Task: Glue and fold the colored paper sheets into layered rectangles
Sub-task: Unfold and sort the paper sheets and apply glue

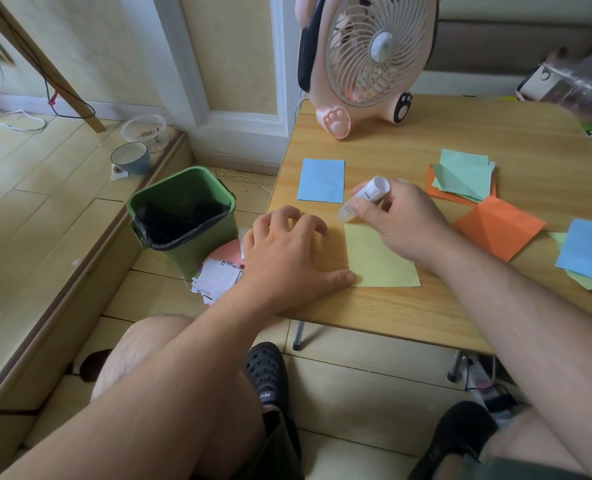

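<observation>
The wooden tabletop (443, 313) carries everything, and the pink fan (367, 60) stands at its far edge as our marker. Straight out in front of the fan, toward the person, lies the yellow sheet (381, 265), flat and square to the near edge. Between it and the fan sits a blue rectangle (321, 180), already folded by the look of it. Off to the right of the fan, a green and orange stack (464, 178), then a creased orange sheet (499, 230), then a blue sheet (590, 254) near the rim.

Now the hands. The left hand (287, 251) is spread beside the yellow sheet, fingers loosely arched on the wood, thumb touching the sheet's near left corner to pin it. The right hand (398, 216) has its fingers wrapped round the glue stick (365, 199), tip angled down at the sheet's far left corner.

Gluing is the step, I'd say. To do it well: keep that thumb down so the paper can't skid, run light even strokes along the edges, and stay off the wood.
</observation>
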